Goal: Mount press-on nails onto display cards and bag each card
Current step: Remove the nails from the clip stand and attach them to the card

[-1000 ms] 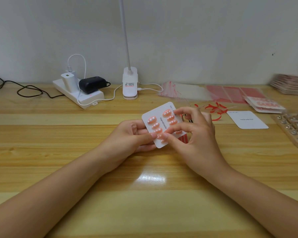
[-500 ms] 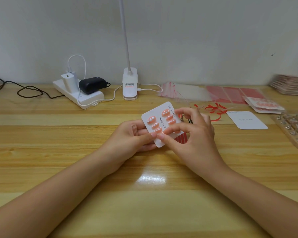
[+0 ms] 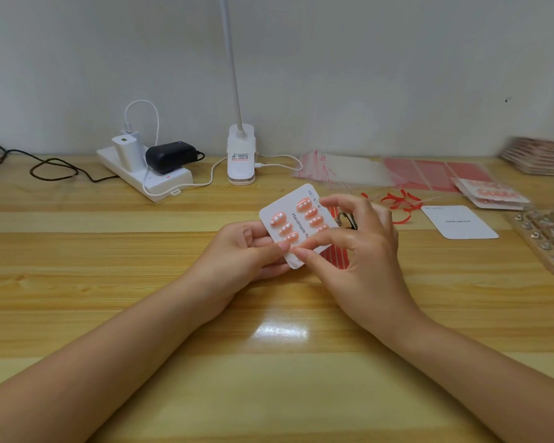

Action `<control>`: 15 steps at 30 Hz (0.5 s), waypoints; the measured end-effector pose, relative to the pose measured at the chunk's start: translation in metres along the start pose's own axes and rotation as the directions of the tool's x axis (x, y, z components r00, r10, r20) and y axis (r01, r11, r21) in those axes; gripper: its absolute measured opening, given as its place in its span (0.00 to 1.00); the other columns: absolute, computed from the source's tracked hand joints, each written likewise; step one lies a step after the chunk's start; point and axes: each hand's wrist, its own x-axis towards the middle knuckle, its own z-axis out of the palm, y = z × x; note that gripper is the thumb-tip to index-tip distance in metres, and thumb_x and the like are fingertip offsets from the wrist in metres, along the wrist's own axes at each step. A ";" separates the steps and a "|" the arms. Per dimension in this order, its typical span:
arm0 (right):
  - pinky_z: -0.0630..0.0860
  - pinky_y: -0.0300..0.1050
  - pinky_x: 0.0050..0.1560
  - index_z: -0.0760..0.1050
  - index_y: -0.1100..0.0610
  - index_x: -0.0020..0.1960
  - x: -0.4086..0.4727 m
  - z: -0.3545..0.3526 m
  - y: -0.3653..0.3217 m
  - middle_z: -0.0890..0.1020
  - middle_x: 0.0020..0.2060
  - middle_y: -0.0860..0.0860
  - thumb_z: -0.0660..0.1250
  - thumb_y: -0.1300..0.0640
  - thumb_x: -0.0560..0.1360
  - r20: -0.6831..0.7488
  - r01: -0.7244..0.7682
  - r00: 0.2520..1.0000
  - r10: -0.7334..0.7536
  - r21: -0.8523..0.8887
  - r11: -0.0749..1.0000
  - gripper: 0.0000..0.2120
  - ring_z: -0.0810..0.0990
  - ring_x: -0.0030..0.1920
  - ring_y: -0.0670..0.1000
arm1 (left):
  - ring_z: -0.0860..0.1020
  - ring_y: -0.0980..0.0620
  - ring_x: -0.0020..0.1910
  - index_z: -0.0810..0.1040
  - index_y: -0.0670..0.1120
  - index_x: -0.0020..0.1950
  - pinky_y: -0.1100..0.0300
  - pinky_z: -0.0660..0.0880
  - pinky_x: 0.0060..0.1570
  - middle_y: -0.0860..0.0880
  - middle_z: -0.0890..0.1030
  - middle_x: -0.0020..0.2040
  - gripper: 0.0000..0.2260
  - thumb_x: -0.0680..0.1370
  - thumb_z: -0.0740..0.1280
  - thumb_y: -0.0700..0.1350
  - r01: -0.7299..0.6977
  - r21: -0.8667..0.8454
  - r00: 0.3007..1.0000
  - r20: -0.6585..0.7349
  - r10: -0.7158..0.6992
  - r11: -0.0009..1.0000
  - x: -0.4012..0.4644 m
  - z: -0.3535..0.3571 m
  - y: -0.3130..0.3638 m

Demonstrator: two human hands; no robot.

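Display card (image 3: 296,223) held above the bench (image 3: 109,282) — left hand (image 3: 247,251) grips its edge, right hand (image 3: 362,247) pinches its lower corner. Both nail columns look filled; bagging remains — clear bags (image 3: 349,169) lie behind.

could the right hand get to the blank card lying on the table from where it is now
Probably yes. The blank card lies flat on the table just right of the right hand, with only loose red strips near the path. But that hand is busy on the nail card and would have to let go first.
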 end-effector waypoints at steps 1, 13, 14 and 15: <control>0.59 0.45 0.61 0.81 0.47 0.37 0.001 -0.001 0.000 0.71 0.53 0.37 0.75 0.53 0.67 0.003 -0.047 0.999 0.047 0.036 0.998 0.03 0.62 0.58 0.42 | 0.83 0.54 0.45 0.79 0.43 0.51 0.66 0.79 0.43 0.46 0.84 0.47 0.08 0.76 0.63 0.35 -0.001 -0.009 1.000 0.003 0.001 1.000 0.000 0.000 0.000; 0.56 0.22 0.56 0.79 0.43 0.37 0.008 -0.007 0.005 0.69 0.52 0.32 0.72 0.55 0.69 0.184 -0.277 0.951 0.248 0.151 0.949 0.07 0.63 0.60 0.42 | 0.83 0.53 0.46 0.80 0.45 0.50 0.66 0.78 0.42 0.47 0.84 0.47 0.09 0.76 0.63 0.35 0.020 -0.007 0.999 0.044 -0.019 1.000 -0.001 -0.002 0.001; 0.58 0.26 0.57 0.78 0.42 0.36 0.008 -0.007 0.005 0.69 0.52 0.32 0.72 0.55 0.69 0.185 -0.273 0.952 0.245 0.146 0.951 0.08 0.63 0.60 0.42 | 0.83 0.54 0.46 0.80 0.45 0.50 0.67 0.78 0.40 0.47 0.85 0.47 0.09 0.76 0.63 0.34 0.021 -0.011 0.999 0.046 -0.021 1.000 -0.001 -0.002 0.002; 0.58 0.30 0.58 0.78 0.41 0.36 0.008 -0.006 0.005 0.69 0.52 0.31 0.72 0.54 0.69 0.185 -0.270 0.952 0.242 0.140 0.953 0.09 0.63 0.61 0.42 | 0.83 0.54 0.46 0.80 0.45 0.50 0.67 0.77 0.39 0.48 0.85 0.47 0.09 0.76 0.63 0.34 0.023 -0.013 0.999 0.048 -0.022 1.000 -0.001 -0.002 0.002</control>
